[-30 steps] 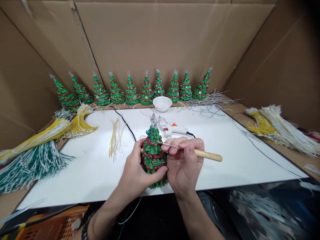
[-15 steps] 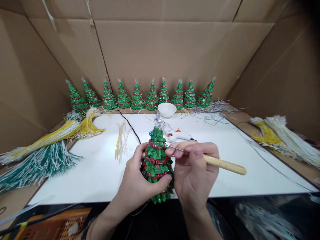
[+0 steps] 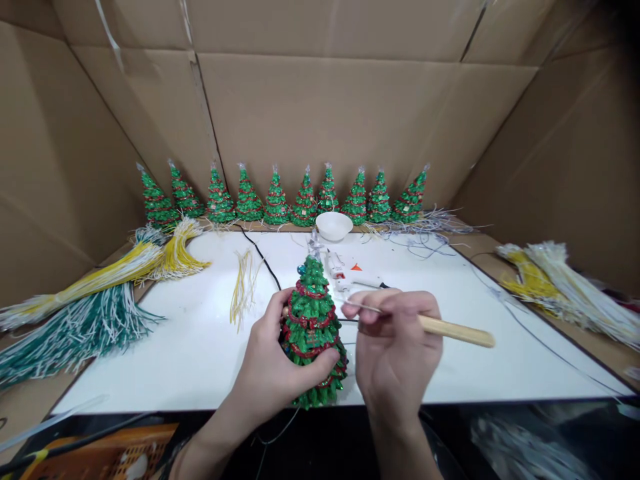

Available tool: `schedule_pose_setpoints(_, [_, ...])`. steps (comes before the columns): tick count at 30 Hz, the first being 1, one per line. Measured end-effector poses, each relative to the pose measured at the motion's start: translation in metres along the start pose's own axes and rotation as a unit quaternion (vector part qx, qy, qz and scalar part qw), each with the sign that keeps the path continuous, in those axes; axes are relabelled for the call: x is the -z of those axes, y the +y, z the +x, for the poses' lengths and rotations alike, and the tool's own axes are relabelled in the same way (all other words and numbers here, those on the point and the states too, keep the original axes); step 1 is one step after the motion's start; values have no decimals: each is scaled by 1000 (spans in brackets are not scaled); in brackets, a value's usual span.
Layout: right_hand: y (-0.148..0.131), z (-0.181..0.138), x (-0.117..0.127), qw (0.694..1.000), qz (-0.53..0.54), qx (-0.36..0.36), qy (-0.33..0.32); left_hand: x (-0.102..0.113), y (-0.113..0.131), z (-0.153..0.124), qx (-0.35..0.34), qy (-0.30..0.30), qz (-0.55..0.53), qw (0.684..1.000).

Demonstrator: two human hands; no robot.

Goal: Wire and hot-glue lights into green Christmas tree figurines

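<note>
In the head view, my left hand is wrapped round the left side of a green Christmas tree figurine, its thumb across the lower front. Red garlands ring the tree, a blue bauble sits near its top, and a clear tip points away from me. My right hand grips an awl by its wooden handle. The awl's thin metal shaft points left toward the upper tree, slightly blurred, with its end a little apart from the branches.
Several similar trees line the cardboard back wall. A white bowl, a white glue gun and an orange scrap lie beyond my hands. Wire bundles rest at left, more wires at right. An orange basket is below the table edge.
My right hand has drawn the awl back to the right, off the tree's upper branches. My left hand still holds the tree in nearly the same place.
</note>
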State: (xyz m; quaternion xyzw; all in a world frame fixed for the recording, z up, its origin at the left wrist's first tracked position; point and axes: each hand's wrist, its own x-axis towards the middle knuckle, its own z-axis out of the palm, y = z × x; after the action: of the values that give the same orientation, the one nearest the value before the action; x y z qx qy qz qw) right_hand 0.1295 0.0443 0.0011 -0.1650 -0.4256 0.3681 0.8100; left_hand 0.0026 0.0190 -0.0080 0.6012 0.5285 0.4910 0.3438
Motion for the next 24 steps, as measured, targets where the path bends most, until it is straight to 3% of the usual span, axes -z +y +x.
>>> schedule_pose_setpoints(2, [-5,3,18,998,-54,-1,17,4,0,0,9,-4,-27,1000])
schedule_pose_setpoints(4, [-8,6,45,978,-207,-23,3,7,2,-1,14,-16,-61,998])
schedule_pose_setpoints(5, [-9,7,59,946,-321,-46,-17,9,3,-1,15,-22,-79,997])
schedule_pose_setpoints(7, [-9,9,86,840,-520,-124,-94,12,5,-1,21,-35,-112,993])
schedule_pose_setpoints(9, [-8,9,104,743,-631,-162,-157,14,8,-2,29,-44,-143,988])
schedule_pose_setpoints(11, [-6,8,114,684,-686,-167,-185,16,10,-4,36,-50,-167,984])
schedule_pose_setpoints(13, [-5,7,117,651,-717,-155,-193,17,11,-6,41,-53,-183,981])
schedule_pose_setpoints(17, [-2,4,117,611,-753,-134,-205,20,13,-11,45,-47,-206,976])
schedule_pose_setpoints(20, [1,4,118,601,-759,-130,-214,21,14,-13,43,-49,-218,974])
schedule_pose_setpoints(22, [1,4,119,620,-746,-129,-206,22,15,-13,35,-47,-213,975])
schedule_pose_setpoints(24, [-1,5,117,673,-710,-126,-162,22,16,-13,20,-36,-188,981])
